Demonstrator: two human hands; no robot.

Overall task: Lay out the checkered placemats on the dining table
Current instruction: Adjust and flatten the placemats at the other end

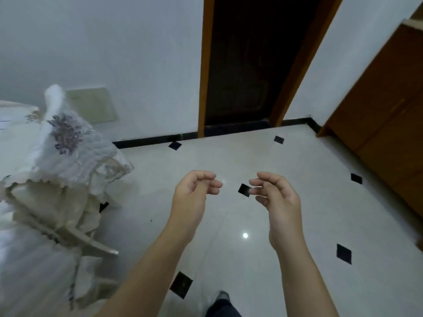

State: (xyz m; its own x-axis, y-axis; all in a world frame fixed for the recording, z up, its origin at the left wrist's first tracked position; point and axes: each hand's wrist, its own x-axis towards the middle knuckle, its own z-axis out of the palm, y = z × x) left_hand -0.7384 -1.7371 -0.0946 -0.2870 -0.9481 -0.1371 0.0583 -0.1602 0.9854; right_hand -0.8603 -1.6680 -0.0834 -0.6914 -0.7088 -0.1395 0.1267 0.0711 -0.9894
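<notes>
**Hands over tiled floor, nothing held**

Left hand point(194, 195) and right hand point(280, 197) reach forward side by side just below the centre of my feed, apart, palms turned toward each other; fingers of both are loosely curled, thumb near fingertips, gripping nothing that I can make out. Between them, on the glossy pale floor point(297, 161), lies one black diamond inset point(243, 189); further insets are scattered from 3 to 6 o'clock. At 9 o'clock, cloth-draped furniture point(57, 170), its white cover stitched with a purple flower motif point(66, 136); I cannot tell whether it is the dining table or a chair. At 12 o'clock, dark door point(251, 65) in an orange-brown frame; at 2 o'clock, brown wooden cabinet point(389, 115); black skirting point(148, 141) along the foot of the wall. At 6 o'clock, shoe toe point(223, 296). Checkered placemats: I cannot locate them in this view.
</notes>
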